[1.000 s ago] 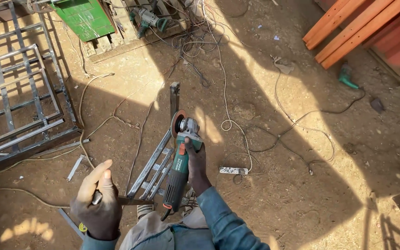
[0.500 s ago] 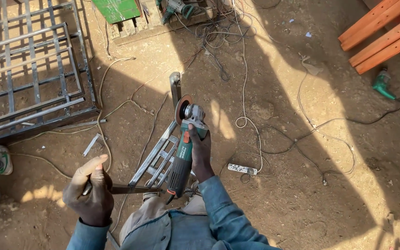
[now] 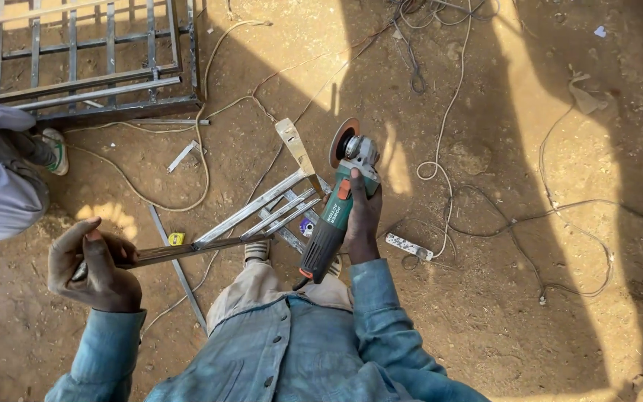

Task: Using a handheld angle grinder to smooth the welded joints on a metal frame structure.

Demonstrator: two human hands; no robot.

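Observation:
My right hand grips a green and black angle grinder, its orange disc pointing away from me, close to the raised end of a small welded steel frame. My left hand, in a dusty glove, holds the near end of a thin flat steel bar that belongs to that frame. The frame lies tilted on the dirt in front of my knees. An upright flat piece sticks up beside the disc.
A grey steel grille lies at the top left. Another person's leg and shoe are at the left edge. Cables snake across the dirt, with a white power strip to my right. Loose steel offcuts and a yellow tape measure lie nearby.
The view has swung up and right, so the grille and the other person's leg came further into sight. My hands keep their holds on the bar and grinder.

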